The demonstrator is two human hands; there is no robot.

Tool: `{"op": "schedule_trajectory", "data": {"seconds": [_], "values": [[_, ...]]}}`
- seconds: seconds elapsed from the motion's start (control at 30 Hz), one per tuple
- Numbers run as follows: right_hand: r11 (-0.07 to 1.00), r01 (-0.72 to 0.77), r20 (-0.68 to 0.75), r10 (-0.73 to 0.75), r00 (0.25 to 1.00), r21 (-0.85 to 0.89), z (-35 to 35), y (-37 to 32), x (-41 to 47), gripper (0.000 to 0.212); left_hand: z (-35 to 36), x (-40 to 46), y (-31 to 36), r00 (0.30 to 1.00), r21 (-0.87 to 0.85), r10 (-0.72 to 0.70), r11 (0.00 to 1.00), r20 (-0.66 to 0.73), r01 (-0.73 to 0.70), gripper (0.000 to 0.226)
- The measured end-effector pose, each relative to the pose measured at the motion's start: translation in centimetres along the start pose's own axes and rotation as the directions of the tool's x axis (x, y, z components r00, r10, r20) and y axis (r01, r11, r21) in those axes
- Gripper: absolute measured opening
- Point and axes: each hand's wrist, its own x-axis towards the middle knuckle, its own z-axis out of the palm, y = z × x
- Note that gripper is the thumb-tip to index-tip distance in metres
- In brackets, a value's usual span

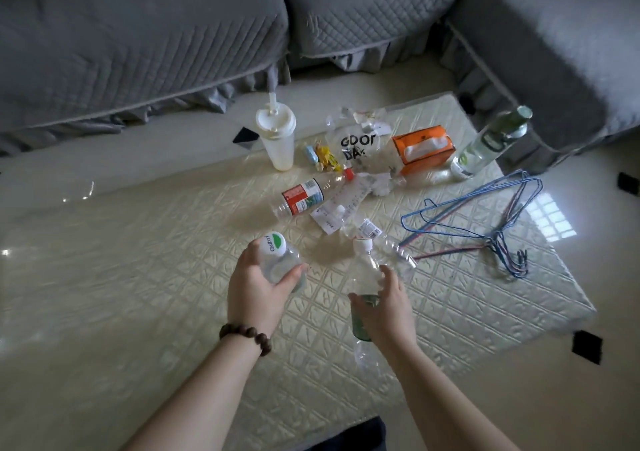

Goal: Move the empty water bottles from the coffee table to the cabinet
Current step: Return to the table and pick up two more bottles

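Left hand (254, 294) clasps a short clear green-capped bottle (280, 260); right hand (384, 307) clasps a tall clear white-capped bottle (365, 277). About 3 bottles remain on the cream table (138, 277).

A single wide-angle head-worn camera looks forward and steeply down from above the coffee table (138, 277), close over the near edge. The grey sofa (173, 35) fills the far top of the frame.

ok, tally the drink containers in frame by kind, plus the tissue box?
Held plastic bottles: 2
Plastic bottles lying on table: 2
Upright plastic bottle: 1
Lidded cup with straw: 1
Orange tissue box: 1
Total: 7
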Motion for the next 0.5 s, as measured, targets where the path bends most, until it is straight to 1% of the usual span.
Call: {"op": "schedule_trajectory", "data": {"seconds": [0.13, 0.23, 0.33, 0.4, 0.5], "values": [[0.995, 0.029, -0.11, -0.018, 0.994, 0.096, -4.9, -2.4, -3.9, 0.081, -2.6, -1.3, 4.7, 0.994, -0.029, 0.086, 0.996, 0.067, -0.084, 0.064], [0.987, 0.045, -0.231, -0.007, 0.973, 0.157, -8.6, -3.1, -7.2, 0.082, -3.8, -3.0, 8.5, 0.974, -0.07, 0.202, 0.978, 0.101, -0.196, 0.062], [0.971, 0.064, -0.348, 0.021, 0.937, 0.23, -12.0, -2.7, -10.6, 0.082, -4.0, -5.0, 12.0, 0.94, -0.077, 0.296, 0.955, 0.168, -0.287, 0.064], [0.963, 0.06, -0.406, 0.053, 0.912, 0.261, -14.1, -1.9, -12.8, 0.081, -3.8, -6.4, 13.8, 0.918, -0.097, 0.329, 0.944, 0.223, -0.315, 0.067], [0.948, 0.046, -0.493, 0.123, 0.861, 0.316, -17.0, -0.2, -16.0, 0.08, -3.2, -8.8, 16.9, 0.858, -0.147, 0.405, 0.914, 0.315, -0.378, 0.07]]}}
